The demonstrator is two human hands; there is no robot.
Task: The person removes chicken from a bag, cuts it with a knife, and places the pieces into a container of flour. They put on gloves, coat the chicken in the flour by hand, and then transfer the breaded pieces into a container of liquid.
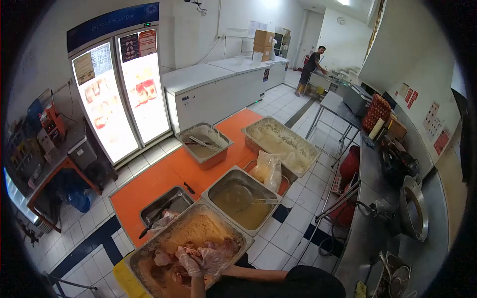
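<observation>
With left hand (189, 261) and right hand (213, 260) half-curled on meat (162, 257) (can't confirm grip). Likely coating; calls for turning through powder (202, 227).

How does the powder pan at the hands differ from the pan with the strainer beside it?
The powder pan holds tan powder and raw meat pieces; the liquid pan holds cloudy liquid. The left hand and right hand are inside the powder pan, while the strainer rests in the liquid pan. Both pans are metal, rectangular and open.

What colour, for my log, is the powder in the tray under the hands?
The powder is pale orange, shown in the head view.
</observation>
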